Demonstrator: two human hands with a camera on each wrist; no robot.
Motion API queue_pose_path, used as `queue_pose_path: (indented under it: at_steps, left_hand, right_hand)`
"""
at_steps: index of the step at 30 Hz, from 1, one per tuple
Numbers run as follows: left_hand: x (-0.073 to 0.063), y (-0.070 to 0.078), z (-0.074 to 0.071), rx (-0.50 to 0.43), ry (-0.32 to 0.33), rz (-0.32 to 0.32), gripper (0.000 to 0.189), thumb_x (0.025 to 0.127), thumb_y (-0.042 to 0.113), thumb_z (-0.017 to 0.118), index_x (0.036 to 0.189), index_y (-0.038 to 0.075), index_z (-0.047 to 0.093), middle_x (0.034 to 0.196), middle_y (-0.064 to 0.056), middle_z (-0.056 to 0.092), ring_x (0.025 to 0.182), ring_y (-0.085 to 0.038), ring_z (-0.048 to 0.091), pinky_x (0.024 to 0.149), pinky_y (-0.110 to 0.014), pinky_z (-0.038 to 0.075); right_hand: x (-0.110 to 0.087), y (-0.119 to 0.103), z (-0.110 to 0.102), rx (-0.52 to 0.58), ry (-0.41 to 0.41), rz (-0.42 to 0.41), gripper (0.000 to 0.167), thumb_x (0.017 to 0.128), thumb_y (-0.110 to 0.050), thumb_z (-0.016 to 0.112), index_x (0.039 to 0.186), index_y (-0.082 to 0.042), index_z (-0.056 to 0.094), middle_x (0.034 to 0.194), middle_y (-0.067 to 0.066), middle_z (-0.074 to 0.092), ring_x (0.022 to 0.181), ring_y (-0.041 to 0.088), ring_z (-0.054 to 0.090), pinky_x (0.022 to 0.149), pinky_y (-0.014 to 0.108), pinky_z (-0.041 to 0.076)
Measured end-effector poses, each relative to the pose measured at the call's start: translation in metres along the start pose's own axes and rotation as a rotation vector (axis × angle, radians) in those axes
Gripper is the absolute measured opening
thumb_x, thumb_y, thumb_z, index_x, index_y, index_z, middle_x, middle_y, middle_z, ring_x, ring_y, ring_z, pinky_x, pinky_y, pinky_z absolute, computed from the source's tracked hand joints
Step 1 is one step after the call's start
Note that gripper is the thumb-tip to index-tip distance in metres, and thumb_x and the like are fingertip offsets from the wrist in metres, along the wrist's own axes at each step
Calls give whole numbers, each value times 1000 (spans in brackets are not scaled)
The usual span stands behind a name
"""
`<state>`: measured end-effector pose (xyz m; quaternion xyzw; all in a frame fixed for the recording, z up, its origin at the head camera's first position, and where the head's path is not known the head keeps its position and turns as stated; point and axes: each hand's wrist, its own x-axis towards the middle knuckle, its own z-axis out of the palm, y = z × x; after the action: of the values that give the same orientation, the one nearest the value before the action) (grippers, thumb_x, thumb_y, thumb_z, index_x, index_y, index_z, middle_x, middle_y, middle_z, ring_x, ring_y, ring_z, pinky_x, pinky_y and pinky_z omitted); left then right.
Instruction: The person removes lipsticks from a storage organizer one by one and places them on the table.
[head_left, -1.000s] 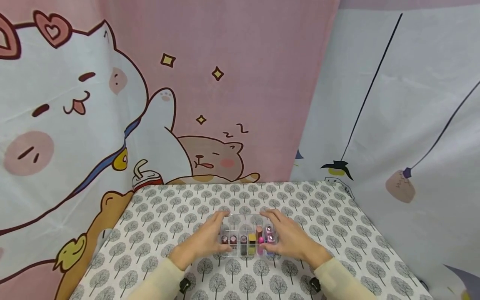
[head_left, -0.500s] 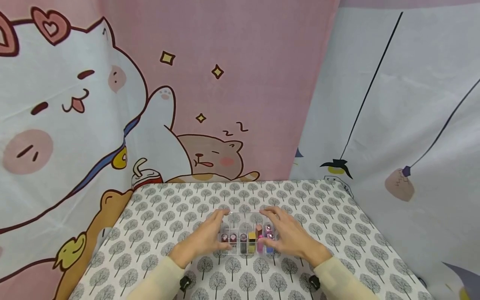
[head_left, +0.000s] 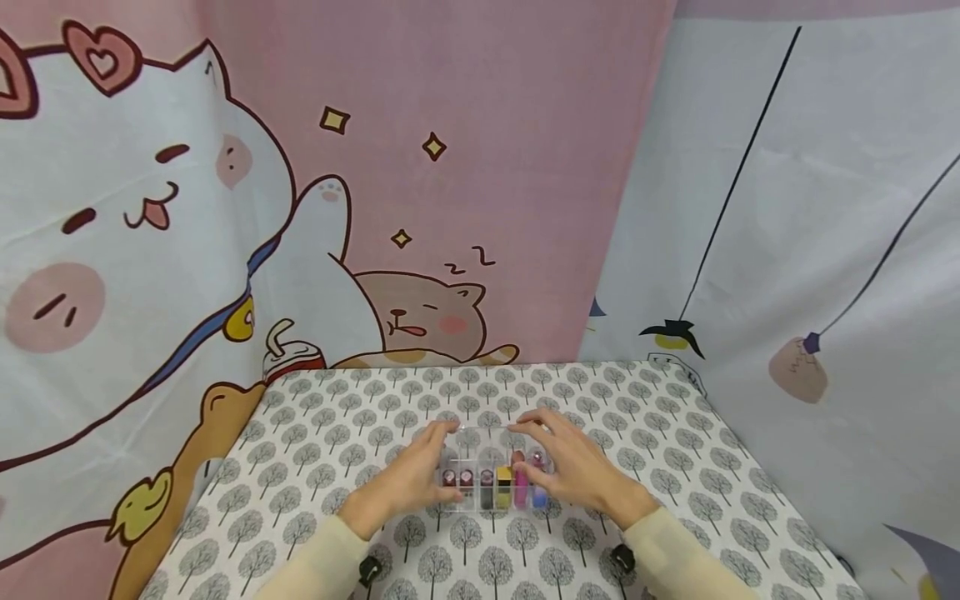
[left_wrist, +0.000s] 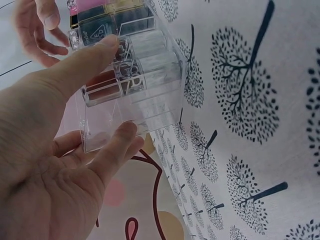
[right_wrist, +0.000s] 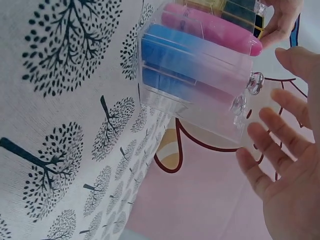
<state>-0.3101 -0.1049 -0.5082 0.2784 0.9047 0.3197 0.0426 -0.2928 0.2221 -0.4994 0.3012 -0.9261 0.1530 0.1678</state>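
A clear plastic organizer (head_left: pixel 477 492) stands on the cloth, divided into compartments. Dark-capped lipsticks (head_left: pixel 458 477) fill its left front slots, and a gold-topped tube (head_left: pixel 504 476) stands near the middle. To the right are a bright pink tube (right_wrist: pixel 210 27) and blue-and-pink tubes (right_wrist: pixel 185 55) with clear round knobs. My left hand (head_left: pixel 405 477) holds the organizer's left end, thumb on the front and fingers around the side and back. My right hand (head_left: pixel 577 471) hovers at the right end with fingers spread, apart from the tubes in the right wrist view (right_wrist: pixel 292 155).
A white cloth (head_left: pixel 315 483) printed with grey trees covers the table. Cartoon-printed curtains (head_left: pixel 510 167) hang behind it and along both sides. Small black devices (head_left: pixel 622 560) sit under the wrists.
My right hand has come off the organizer's right end and shifted slightly left and up, its thumb now over the pink tube. The left hand and organizer have stayed put.
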Motion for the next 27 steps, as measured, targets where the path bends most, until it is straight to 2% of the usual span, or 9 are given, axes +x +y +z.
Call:
queue_pose_path:
  at_steps: [8, 19, 27]
  left_hand:
    - [0, -1, 1, 12, 4, -1, 119, 86, 31, 104, 180, 14, 33, 181, -17, 48, 144, -41, 69, 127, -64, 61]
    - [0, -1, 1, -2, 3, 2, 121, 85, 30, 105, 180, 12, 33, 177, -17, 51, 138, -42, 72, 124, -62, 63]
    - [0, 1, 2, -1, 10, -4, 122, 84, 31, 106, 180, 11, 33, 172, -18, 54, 129, -38, 75, 118, -59, 68]
  right_hand:
    - [4, 3, 0, -33, -46, -93, 53, 104, -34, 88, 154, -23, 74, 151, -2, 77, 139, 22, 73, 123, 53, 65]
    - [8, 8, -4, -14, -127, -105, 43, 106, -30, 85, 147, -20, 79, 146, 0, 82, 133, 25, 77, 120, 61, 65]
    - [9, 11, -2, -21, -159, -94, 33, 108, -29, 83, 141, -22, 81, 142, -2, 84, 132, 24, 78, 117, 58, 65]
